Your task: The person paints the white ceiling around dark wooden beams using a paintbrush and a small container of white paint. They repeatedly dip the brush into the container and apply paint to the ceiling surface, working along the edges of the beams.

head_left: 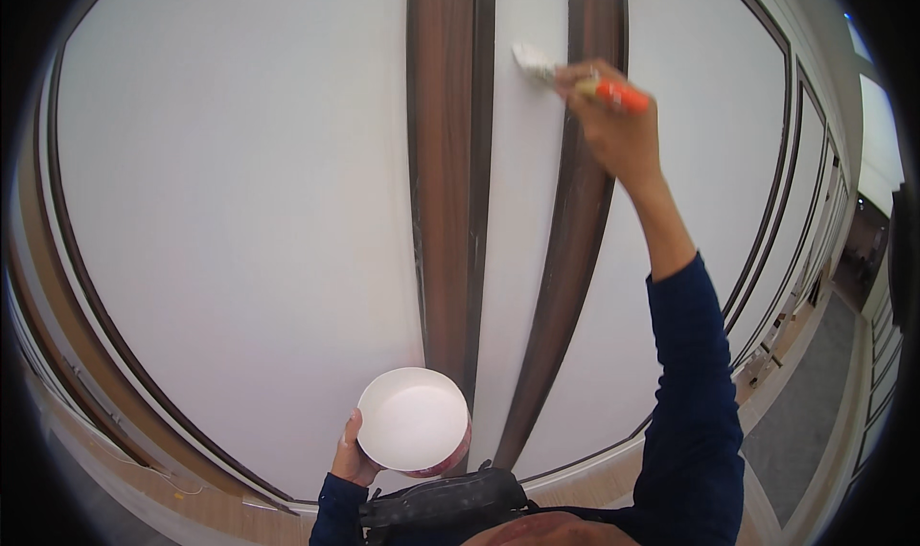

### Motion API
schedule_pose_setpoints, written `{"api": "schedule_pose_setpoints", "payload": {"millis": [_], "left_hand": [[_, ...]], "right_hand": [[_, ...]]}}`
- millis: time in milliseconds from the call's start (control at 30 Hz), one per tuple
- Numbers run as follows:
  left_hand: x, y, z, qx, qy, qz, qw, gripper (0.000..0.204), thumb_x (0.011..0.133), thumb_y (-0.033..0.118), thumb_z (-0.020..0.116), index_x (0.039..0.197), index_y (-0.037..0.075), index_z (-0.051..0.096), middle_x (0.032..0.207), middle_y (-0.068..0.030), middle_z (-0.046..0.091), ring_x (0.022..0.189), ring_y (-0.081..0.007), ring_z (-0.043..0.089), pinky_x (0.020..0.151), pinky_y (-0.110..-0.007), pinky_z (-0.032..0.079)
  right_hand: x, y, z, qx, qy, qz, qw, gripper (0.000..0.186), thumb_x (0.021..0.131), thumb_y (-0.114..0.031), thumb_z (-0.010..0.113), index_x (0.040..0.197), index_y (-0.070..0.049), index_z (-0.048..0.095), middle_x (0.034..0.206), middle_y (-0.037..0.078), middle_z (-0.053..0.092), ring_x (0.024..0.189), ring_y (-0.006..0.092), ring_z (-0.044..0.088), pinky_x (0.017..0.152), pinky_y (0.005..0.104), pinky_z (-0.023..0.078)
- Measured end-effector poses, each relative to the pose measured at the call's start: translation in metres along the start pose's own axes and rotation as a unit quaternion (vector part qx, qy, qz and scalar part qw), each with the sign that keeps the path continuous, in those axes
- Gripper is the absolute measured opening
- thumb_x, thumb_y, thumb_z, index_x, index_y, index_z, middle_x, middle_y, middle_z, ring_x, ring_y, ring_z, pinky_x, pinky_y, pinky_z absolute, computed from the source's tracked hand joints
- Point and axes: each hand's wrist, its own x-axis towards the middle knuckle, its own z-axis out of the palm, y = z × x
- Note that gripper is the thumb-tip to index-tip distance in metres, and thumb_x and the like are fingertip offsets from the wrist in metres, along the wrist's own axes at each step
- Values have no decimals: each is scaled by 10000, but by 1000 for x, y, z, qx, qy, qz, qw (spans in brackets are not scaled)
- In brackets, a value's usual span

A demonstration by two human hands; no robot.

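High up on the right, my right hand (613,120) is closed around a paintbrush (596,89) with an orange-tipped handle. Its white, paint-covered bristles point left, at or close to the narrow white wall strip (530,153) between two dark brown wooden trims; whether they touch it I cannot tell. Low in front of my body, my left hand (355,453) grips the left side of a round white bucket (414,420). White paint, or a white inner base, shows inside, and some pinkish red marks the outer wall. The bucket hides part of my left fingers.
A wide brown trim (446,182) and a second trim (565,259) run up the wall. Large white panels (240,211) lie on both sides, edged in dark frames. A black bag (446,501) sits against my body. Wooden flooring and a grey floor strip (800,412) show below.
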Motion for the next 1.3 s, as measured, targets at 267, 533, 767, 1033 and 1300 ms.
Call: {"api": "schedule_pose_setpoints", "payload": {"millis": [267,533,767,1033,1300], "left_hand": [[6,-2,-2,-4,-24,-6,1000,851,1002,677,558,1599,92,395,1507,-196,562,1343,-385,608,1027,-597,560],[2,2,12,-6,1,9,1000,865,1000,667,574,1594,66,391,1508,-196,556,1341,-378,606,1028,-593,560],[0,-5,12,-29,23,62,997,790,1034,612,555,1574,53,417,1491,-187,573,1337,-345,613,1051,-535,561],[-6,-9,4,-48,53,47,996,763,1040,588,563,1555,37,449,1473,-186,595,1322,-332,627,1082,-500,552],[7,-8,-15,-40,18,22,999,740,1057,556,556,1563,29,437,1485,-187,588,1335,-324,619,1094,-493,544]], "right_hand": [[-118,-49,-22,68,-119,108,985,139,866,67,752,950,-44,760,1046,85,791,973,243,753,852,347,604],[171,123,-45,-402,84,-112,905,164,978,-1,668,1095,-71,760,1116,30,793,956,171,754,817,272,591],[271,146,1,61,145,-18,987,169,868,48,721,901,-42,582,880,-29,636,859,88,615,777,259,511],[84,54,13,79,11,11,997,93,907,57,720,845,2,679,925,42,734,851,116,655,801,284,527],[-74,-12,27,-13,-42,-26,999,146,916,20,754,1042,-54,761,1123,30,799,1027,205,753,903,325,600]]}}
